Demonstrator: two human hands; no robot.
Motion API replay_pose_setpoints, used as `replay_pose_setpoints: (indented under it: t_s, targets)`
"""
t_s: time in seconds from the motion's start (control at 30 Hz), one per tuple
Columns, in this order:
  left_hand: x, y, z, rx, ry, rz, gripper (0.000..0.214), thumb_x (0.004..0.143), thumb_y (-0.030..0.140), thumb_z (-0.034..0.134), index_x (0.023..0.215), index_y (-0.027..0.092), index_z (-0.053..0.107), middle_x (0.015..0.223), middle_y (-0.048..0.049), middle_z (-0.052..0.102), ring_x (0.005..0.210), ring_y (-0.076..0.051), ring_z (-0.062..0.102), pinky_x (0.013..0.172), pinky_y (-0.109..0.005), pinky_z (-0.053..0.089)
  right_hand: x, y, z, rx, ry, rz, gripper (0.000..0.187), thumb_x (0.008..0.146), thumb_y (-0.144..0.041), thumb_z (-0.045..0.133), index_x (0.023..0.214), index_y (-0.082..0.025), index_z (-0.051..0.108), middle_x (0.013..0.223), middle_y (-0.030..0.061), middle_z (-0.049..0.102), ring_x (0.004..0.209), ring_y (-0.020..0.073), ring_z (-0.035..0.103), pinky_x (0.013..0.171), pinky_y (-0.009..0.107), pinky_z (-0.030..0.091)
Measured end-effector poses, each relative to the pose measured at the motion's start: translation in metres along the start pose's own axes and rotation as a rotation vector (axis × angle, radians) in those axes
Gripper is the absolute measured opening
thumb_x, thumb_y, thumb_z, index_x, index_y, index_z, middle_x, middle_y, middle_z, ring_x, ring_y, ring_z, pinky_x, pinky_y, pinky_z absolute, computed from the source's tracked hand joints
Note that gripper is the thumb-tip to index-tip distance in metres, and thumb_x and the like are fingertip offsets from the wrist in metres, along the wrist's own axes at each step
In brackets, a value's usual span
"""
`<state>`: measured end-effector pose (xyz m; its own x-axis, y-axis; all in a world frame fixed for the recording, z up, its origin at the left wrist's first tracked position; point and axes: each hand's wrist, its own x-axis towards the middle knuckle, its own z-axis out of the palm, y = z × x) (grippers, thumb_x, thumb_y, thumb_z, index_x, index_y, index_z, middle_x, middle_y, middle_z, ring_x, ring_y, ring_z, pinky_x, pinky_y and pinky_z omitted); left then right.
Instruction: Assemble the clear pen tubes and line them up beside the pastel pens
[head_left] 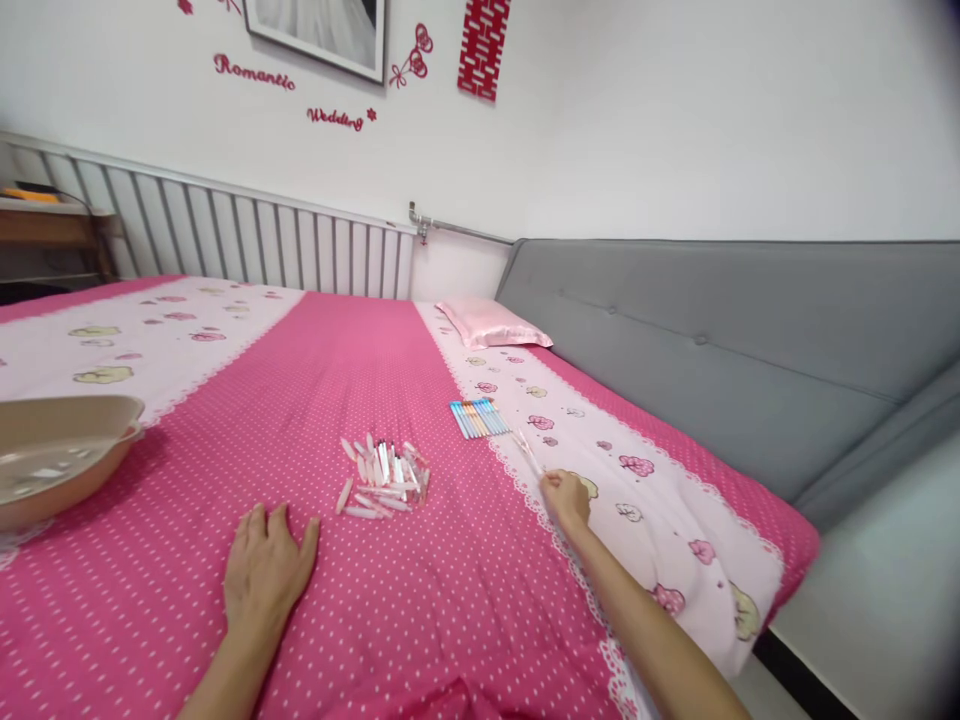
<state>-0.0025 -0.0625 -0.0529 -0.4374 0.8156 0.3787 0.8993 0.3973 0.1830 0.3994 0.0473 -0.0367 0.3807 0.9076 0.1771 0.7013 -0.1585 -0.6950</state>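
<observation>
My left hand (266,570) lies flat on the pink dotted bedspread (360,350), palm down, with nothing in it. My right hand (566,497) is closed around the near end of a slim, pale pen-like stick (531,455). Its far end points toward a neat row of pens (480,419), with blue, orange and pale bodies laid side by side. It is too small to tell whether the stick is one piece or two. Between my hands, a little farther off, lies a loose pile of white and pinkish pen-like sticks (385,477), some dark-tipped.
A beige basin (67,455) stands on the bed at the left edge. A pink pillow (491,323) rests near the grey padded headboard (720,340). Behind the bed are a white radiator (262,235) and, far left, a wooden table (52,228).
</observation>
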Motion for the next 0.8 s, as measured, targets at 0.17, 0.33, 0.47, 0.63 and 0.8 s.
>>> replay_pose_setpoints:
  t_s: [0.17, 0.33, 0.47, 0.63, 0.8]
  targets:
    - [-0.002, -0.003, 0.002, 0.026, -0.015, 0.019, 0.072, 0.081, 0.050, 0.025, 0.126, -0.002, 0.045, 0.131, -0.0256, 0.042, 0.125, -0.034, 0.036, 0.106, -0.041, 0.025, 0.000, 0.003, 0.009, -0.106, 0.028, 0.031, 0.025, 0.077, -0.032, 0.046, 0.084, -0.021, 0.068, 0.087, 0.0074, 0.071, 0.081, 0.0234, 0.064, 0.062, 0.029, 0.041]
    - [-0.001, -0.005, 0.004, 0.053, -0.007, 0.037, 0.071, 0.080, 0.049, 0.028, 0.125, -0.002, 0.046, 0.129, -0.0251, 0.045, 0.123, -0.033, 0.039, 0.104, -0.041, 0.026, 0.003, 0.001, 0.019, -0.170, 0.058, 0.017, 0.025, 0.080, -0.033, 0.045, 0.087, -0.023, 0.067, 0.087, 0.0056, 0.071, 0.079, 0.0222, 0.063, 0.060, 0.028, 0.040]
    - [0.000, -0.007, 0.007, 0.087, 0.016, 0.043, 0.069, 0.081, 0.049, 0.026, 0.123, -0.001, 0.048, 0.127, -0.0241, 0.047, 0.122, -0.033, 0.040, 0.105, -0.038, 0.025, 0.007, 0.002, 0.026, -0.211, 0.079, 0.007, 0.023, 0.081, -0.033, 0.047, 0.088, -0.022, 0.066, 0.083, 0.0056, 0.070, 0.078, 0.0208, 0.063, 0.062, 0.027, 0.041]
    - [0.001, -0.008, 0.011, 0.102, 0.013, 0.038, 0.070, 0.082, 0.050, 0.025, 0.125, 0.000, 0.047, 0.128, -0.0232, 0.046, 0.122, -0.032, 0.040, 0.105, -0.038, 0.025, 0.009, 0.003, 0.030, -0.247, 0.087, -0.031, 0.023, 0.082, -0.033, 0.047, 0.087, -0.022, 0.066, 0.082, 0.0041, 0.070, 0.078, 0.0202, 0.063, 0.062, 0.026, 0.040]
    - [0.001, -0.008, 0.011, 0.111, 0.012, 0.047, 0.070, 0.082, 0.050, 0.025, 0.125, 0.000, 0.047, 0.128, -0.0233, 0.046, 0.122, -0.032, 0.040, 0.105, -0.037, 0.025, 0.011, 0.003, 0.032, -0.270, 0.092, -0.035, 0.023, 0.083, -0.034, 0.047, 0.088, -0.021, 0.065, 0.083, 0.0051, 0.070, 0.078, 0.0197, 0.063, 0.061, 0.026, 0.039]
